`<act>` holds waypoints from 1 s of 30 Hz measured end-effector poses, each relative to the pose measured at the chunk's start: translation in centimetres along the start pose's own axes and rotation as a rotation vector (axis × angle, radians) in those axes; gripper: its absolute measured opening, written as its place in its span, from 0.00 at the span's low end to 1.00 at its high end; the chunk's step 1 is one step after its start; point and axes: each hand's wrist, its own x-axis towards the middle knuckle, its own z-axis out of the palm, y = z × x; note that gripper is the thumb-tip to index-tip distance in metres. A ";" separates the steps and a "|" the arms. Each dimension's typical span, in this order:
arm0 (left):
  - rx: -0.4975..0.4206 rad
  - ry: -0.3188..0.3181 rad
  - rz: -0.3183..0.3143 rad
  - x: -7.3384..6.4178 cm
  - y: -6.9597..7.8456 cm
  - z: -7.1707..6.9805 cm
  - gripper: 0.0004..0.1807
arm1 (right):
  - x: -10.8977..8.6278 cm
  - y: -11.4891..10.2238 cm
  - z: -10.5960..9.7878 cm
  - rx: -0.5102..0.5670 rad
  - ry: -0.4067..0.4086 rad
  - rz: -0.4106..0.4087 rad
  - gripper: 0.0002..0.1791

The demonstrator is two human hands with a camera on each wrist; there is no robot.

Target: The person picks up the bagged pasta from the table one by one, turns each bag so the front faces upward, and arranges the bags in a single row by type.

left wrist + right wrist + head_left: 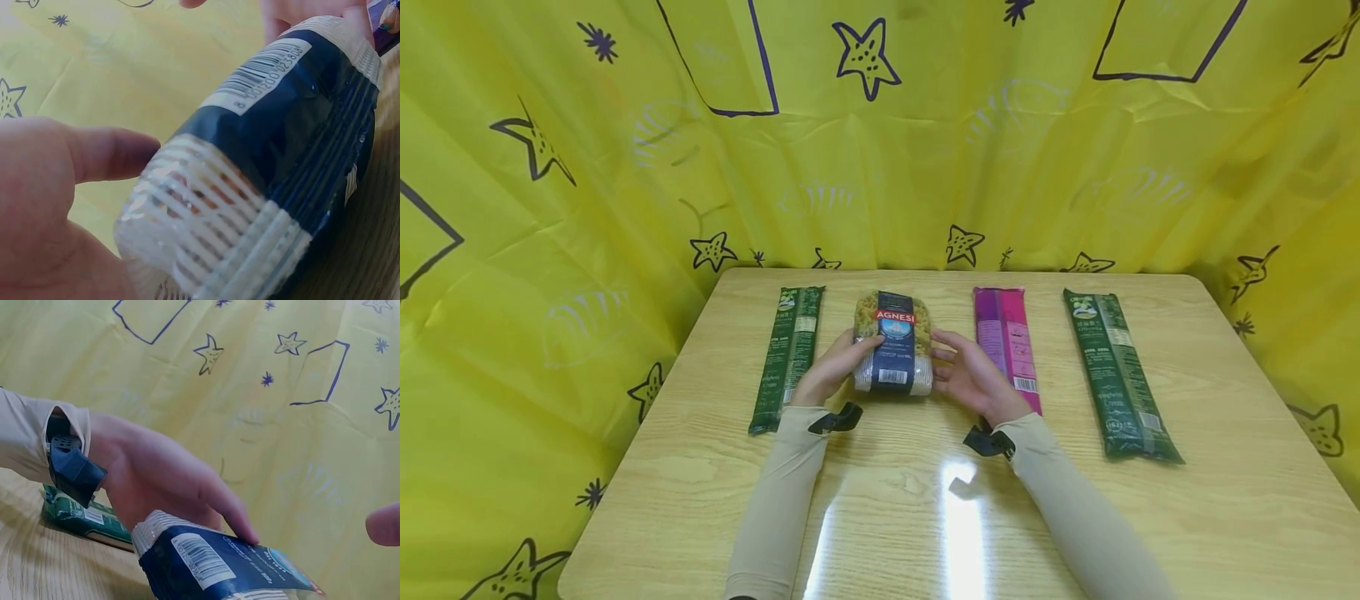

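Note:
A clear bag of short pasta with a dark blue AGNESI label [893, 354] is tilted up near the middle of the table. My left hand [829, 368] grips its left side, the thumb laid over the front face. At the opposite side is my right hand [973, 377], its fingers touching the bag's edge. In the right wrist view the right thumb [382, 525] stands apart from the bag; the other right fingers are out of sight there. The left wrist view shows the bag's bottom end, with a barcode [265, 69]. The left fingers behind the bag are hidden.
A narrow green packet [786, 358] lies to the left. Right of the bag is a pink and purple packet [1018, 342], partly behind my right hand. Another green packet [1120, 375] lies farther right. A yellow patterned curtain [880, 167] hangs behind the wooden table [700, 500].

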 end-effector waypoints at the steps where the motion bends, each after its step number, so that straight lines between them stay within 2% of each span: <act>1: -0.015 -0.008 0.008 0.1 0.0 0.0 0.39 | 0.0 0.0 0.0 -0.005 -0.003 -0.003 0.34; 4: -0.019 -0.002 0.018 0.2 -0.1 0.0 0.37 | -0.1 0.0 0.0 -0.024 -0.010 -0.008 0.39; 8: 0.037 0.047 -0.012 0.2 -0.1 0.0 0.45 | -0.1 0.0 0.0 -0.042 -0.008 -0.008 0.42; 11: 0.070 0.059 -0.025 0.1 -0.1 -0.2 0.49 | -0.1 -0.1 -0.1 -0.049 -0.007 -0.009 0.41; 14: 0.100 0.067 -0.033 0.0 0.1 -0.4 0.51 | -0.1 -0.1 -0.1 -0.069 -0.009 -0.020 0.38; 19: 0.156 0.062 -0.049 -0.5 0.4 -0.8 0.53 | -0.1 0.0 0.1 -0.116 0.011 -0.056 0.25; 20: 0.173 0.058 -0.045 -0.6 0.5 -0.9 0.53 | -0.2 0.1 0.1 -0.124 0.017 -0.061 0.25; 26: 0.267 0.019 -0.036 -1.5 0.9 -1.6 0.54 | -0.4 0.2 0.2 -0.233 0.040 -0.093 0.42; 30: 0.308 -0.011 -0.053 -1.9 0.8 -2.1 0.56 | -0.2 0.4 0.2 -0.331 0.051 -0.101 0.46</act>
